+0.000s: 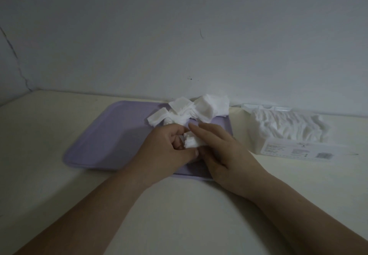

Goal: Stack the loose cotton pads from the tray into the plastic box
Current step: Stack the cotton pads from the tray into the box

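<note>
A lilac tray (111, 135) lies on the pale table. A heap of loose white cotton pads (191, 110) sits at its far right corner. Both hands meet over the tray's right side and together pinch a small bunch of cotton pads (192, 141). My left hand (169, 147) curls its fingers around the bunch from the left, while my right hand (217, 147) presses on it from the right with the index finger stretched out. The clear plastic box (288, 133) stands to the right of the tray, open and filled with a row of white pads.
A white wall rises right behind the tray and box. The box's clear lid (266, 107) leans back against the wall. Pale table surface (39, 145) extends to the left and toward me.
</note>
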Motion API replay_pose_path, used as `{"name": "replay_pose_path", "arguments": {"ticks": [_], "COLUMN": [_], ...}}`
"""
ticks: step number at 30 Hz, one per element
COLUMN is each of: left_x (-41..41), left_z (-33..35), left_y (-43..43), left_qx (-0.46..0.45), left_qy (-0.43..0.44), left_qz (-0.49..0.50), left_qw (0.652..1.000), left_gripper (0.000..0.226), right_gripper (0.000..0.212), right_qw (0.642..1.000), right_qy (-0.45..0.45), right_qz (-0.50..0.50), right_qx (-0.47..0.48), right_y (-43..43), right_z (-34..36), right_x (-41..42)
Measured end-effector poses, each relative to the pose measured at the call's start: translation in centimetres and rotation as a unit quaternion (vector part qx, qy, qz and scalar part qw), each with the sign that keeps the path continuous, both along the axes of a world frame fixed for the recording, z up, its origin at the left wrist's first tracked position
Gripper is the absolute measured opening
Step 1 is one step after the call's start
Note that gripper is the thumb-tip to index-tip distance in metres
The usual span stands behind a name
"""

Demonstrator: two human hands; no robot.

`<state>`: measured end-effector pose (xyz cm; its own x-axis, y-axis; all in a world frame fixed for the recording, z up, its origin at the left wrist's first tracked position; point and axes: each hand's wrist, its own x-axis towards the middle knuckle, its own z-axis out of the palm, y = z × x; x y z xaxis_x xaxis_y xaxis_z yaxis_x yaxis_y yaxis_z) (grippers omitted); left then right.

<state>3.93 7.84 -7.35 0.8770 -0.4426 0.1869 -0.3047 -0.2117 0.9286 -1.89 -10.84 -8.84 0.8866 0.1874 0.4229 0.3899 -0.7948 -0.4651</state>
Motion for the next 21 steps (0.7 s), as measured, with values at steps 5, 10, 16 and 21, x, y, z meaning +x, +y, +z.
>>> {"name": "replay_pose_path", "arguments": {"ticks": [5, 10, 16, 21], "left_x": [0.3, 0.2, 3.0, 5.3], "left_z": [-0.4, -0.3, 0.3, -0.2], "left_y": [-0.1, -0.1, 1.5, 2.8], "left_qx": [0.022, 0.021, 0.102, 0.402], "left_qy": [-0.031, -0.030, -0.150, -0.129], "left_qz": [0.005, -0.005, 0.179, 0.127], "left_qw": [0.999, 0.999, 0.967, 0.898], "left_gripper": [0.016, 0.014, 0.013, 0.055], "right_gripper": [0.059, 0.062, 0.041, 0.043], "right_qw": [0.995, 0.999, 0.986, 0.976], "right_qy": [0.031, 0.002, -0.014, 0.023], "right_qz": [-0.038, -0.027, -0.123, -0.128], "right_qx": [-0.088, 0.025, 0.112, 0.175], "right_y": [0.4, 0.3, 0.1, 0.0], "right_z": [0.2, 0.1, 0.3, 0.7], "right_x": [-0.5, -0.3, -0.3, -0.2]}}
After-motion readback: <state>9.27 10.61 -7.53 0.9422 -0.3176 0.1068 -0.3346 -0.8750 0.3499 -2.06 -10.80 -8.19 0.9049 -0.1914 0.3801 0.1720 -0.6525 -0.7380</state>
